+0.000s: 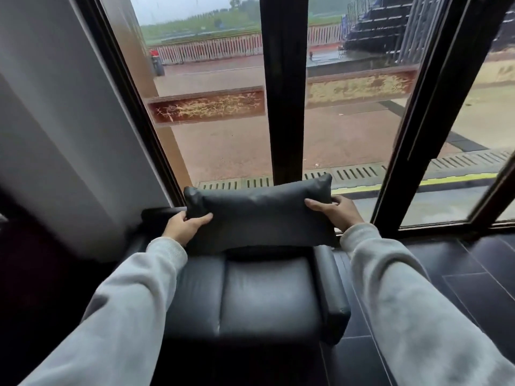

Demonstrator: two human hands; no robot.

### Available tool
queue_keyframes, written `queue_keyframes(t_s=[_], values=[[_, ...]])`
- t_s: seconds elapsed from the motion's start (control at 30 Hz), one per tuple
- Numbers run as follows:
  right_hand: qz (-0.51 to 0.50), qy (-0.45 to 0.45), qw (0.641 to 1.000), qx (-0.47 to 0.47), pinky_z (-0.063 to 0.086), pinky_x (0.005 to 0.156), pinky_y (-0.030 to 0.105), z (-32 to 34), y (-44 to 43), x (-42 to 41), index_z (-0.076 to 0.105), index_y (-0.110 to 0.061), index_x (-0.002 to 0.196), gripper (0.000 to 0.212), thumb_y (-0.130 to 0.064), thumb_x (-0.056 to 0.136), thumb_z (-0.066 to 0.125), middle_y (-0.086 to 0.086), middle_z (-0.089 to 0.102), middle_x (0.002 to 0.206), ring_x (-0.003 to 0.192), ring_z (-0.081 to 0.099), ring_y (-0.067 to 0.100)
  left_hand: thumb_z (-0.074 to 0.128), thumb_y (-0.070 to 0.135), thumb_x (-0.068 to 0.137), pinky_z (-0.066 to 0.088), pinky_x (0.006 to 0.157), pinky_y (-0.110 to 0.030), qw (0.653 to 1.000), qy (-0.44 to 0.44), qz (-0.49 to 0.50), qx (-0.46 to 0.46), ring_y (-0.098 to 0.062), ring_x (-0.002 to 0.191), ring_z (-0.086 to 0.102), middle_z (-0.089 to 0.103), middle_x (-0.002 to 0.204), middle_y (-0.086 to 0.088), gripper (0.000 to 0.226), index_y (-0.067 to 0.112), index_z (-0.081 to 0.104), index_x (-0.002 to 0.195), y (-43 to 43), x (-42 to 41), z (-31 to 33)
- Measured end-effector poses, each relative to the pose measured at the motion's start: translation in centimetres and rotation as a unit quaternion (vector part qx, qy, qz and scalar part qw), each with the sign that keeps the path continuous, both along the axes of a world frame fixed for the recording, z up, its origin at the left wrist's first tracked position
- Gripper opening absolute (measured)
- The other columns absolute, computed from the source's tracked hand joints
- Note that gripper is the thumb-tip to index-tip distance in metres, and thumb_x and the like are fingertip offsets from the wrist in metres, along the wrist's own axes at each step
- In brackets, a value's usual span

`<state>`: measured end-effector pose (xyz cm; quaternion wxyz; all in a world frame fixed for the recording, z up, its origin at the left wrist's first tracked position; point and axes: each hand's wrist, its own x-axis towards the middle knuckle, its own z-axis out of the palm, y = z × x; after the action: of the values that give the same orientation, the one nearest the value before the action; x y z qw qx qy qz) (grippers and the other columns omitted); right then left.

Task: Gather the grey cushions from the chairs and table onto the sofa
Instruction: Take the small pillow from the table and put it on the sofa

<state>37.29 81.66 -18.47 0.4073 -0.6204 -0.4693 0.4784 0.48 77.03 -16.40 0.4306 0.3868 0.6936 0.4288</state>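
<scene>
A dark grey leather cushion point(259, 213) is held up lengthwise in front of me, above the backrest of a dark leather armchair point(267, 299). My left hand point(184, 225) grips its lower left corner, thumb on the front face. My right hand point(334, 210) clasps its right end, fingers on the front. Both arms wear light grey sleeves. The cushion hides the top of the chair's backrest.
Tall windows with black frames point(284, 87) stand right behind the chair. A white wall point(55, 135) closes the left side. Dark tiled floor point(459, 274) spreads to the right of the chair's armrest point(334, 296).
</scene>
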Motion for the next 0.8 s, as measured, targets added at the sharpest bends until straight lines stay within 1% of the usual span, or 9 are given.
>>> queue_keyframes(t_s=[0.03, 0.1, 0.2, 0.27, 0.4, 0.5, 0.6, 0.7, 0.8], values=[[-0.005, 0.001, 1.000, -0.004, 0.056, 0.100, 0.047, -0.2, 1.6, -0.1, 0.073, -0.018, 0.110, 0.073, -0.060, 0.054, 0.091, 0.001, 0.077, 0.108, 0.104, 0.071, 0.022, 0.082, 0.026, 0.083, 0.049, 0.047, -0.014, 1.000, -0.004, -0.003, -0.003, 0.000, 0.061, 0.071, 0.074, 0.097, 0.004, 0.025, 0.019, 0.068, 0.102, 1.8, 0.0, -0.1], [-0.016, 0.005, 1.000, -0.009, 0.055, 0.101, 0.047, -0.6, 4.5, -0.3, 0.072, -0.017, 0.116, 0.082, -0.063, 0.050, 0.090, 0.001, 0.076, 0.111, 0.106, 0.070, 0.023, 0.082, 0.024, 0.083, 0.047, 0.042, -0.012, 1.000, -0.006, -0.015, -0.012, 0.001, 0.058, 0.070, 0.074, 0.097, 0.003, 0.027, 0.017, 0.069, 0.106, 5.2, -0.1, -0.3], [-0.029, 0.005, 0.999, -0.017, 0.055, 0.102, 0.047, -1.5, 7.9, -0.4, 0.072, -0.016, 0.119, 0.089, -0.066, 0.047, 0.088, 0.001, 0.076, 0.112, 0.107, 0.070, 0.024, 0.082, 0.030, 0.083, 0.047, 0.062, -0.020, 0.999, -0.004, -0.029, -0.022, -0.009, 0.089, 0.070, 0.071, 0.115, 0.002, 0.054, 0.014, 0.062, 0.130, 9.4, -0.3, -0.8], [-0.038, 0.000, 0.999, -0.020, 0.056, 0.100, 0.048, -2.4, 9.7, -0.6, 0.073, -0.022, 0.110, 0.078, -0.067, 0.048, 0.088, -0.001, 0.077, 0.108, 0.105, 0.071, 0.023, 0.082, 0.035, 0.081, 0.042, 0.071, -0.026, 0.999, -0.001, -0.041, -0.028, -0.018, 0.108, 0.062, 0.062, 0.135, -0.002, 0.070, 0.015, 0.053, 0.142, 12.4, -0.7, -1.5], [-0.088, 0.014, 0.996, -0.032, 0.055, 0.102, 0.048, -4.2, 11.5, -1.6, 0.071, -0.020, 0.112, 0.075, -0.059, 0.052, 0.091, 0.003, 0.076, 0.113, 0.109, 0.071, 0.026, 0.083, 0.033, 0.079, 0.040, 0.065, -0.028, 0.996, 0.002, -0.077, -0.042, -0.012, 0.097, 0.060, 0.062, 0.137, 0.000, 0.068, 0.019, 0.055, 0.139, 18.0, -1.4, -3.4], [-0.136, 0.018, 0.990, -0.041, 0.055, 0.102, 0.043, -6.3, 11.9, -2.6, 0.069, -0.011, 0.116, 0.066, -0.047, 0.065, 0.094, 0.006, 0.075, 0.115, 0.109, 0.071, 0.025, 0.083, 0.030, 0.079, 0.046, 0.081, -0.038, 0.990, 0.025, -0.125, -0.066, -0.025, 0.116, 0.058, 0.062, 0.136, -0.003, 0.067, 0.020, 0.055, 0.139, 22.8, -2.2, -5.3], [-0.198, 0.033, 0.978, -0.056, 0.056, 0.101, 0.039, -8.9, 11.8, -4.0, 0.068, -0.010, 0.126, 0.069, -0.043, 0.070, 0.093, 0.006, 0.074, 0.121, 0.110, 0.070, 0.023, 0.083, 0.023, 0.080, 0.046, 0.090, -0.042, 0.980, 0.043, -0.179, -0.077, -0.030, 0.121, 0.058, 0.063, 0.135, -0.006, 0.067, 0.016, 0.053, 0.140, 27.5, -2.1, -7.5], [-0.272, 0.035, 0.959, -0.072, 0.052, 0.107, 0.044, -12.1, 10.7, -5.7, 0.064, -0.011, 0.132, 0.071, -0.041, 0.074, 0.091, 0.006, 0.071, 0.126, 0.116, 0.067, 0.026, 0.082, 0.018, 0.081, 0.046, 0.105, -0.049, 0.962, 0.043, -0.256, -0.083, -0.035, 0.126, 0.057, 0.060, 0.140, -0.011, 0.073, 0.013, 0.047, 0.145, 31.8, -1.1, -10.4], [-0.350, 0.077, 0.929, -0.093, 0.058, 0.099, 0.038, -15.8, 8.4, -8.0, 0.069, -0.013, 0.126, 0.060, -0.034, 0.075, 0.092, 0.005, 0.075, 0.120, 0.108, 0.073, 0.020, 0.079, 0.030, 0.086, 0.041, 0.112, -0.055, 0.936, 0.045, -0.330, -0.114, -0.039, 0.133, 0.052, 0.054, 0.146, -0.016, 0.074, 0.013, 0.043, 0.149, 34.4, 0.2, -13.7]])
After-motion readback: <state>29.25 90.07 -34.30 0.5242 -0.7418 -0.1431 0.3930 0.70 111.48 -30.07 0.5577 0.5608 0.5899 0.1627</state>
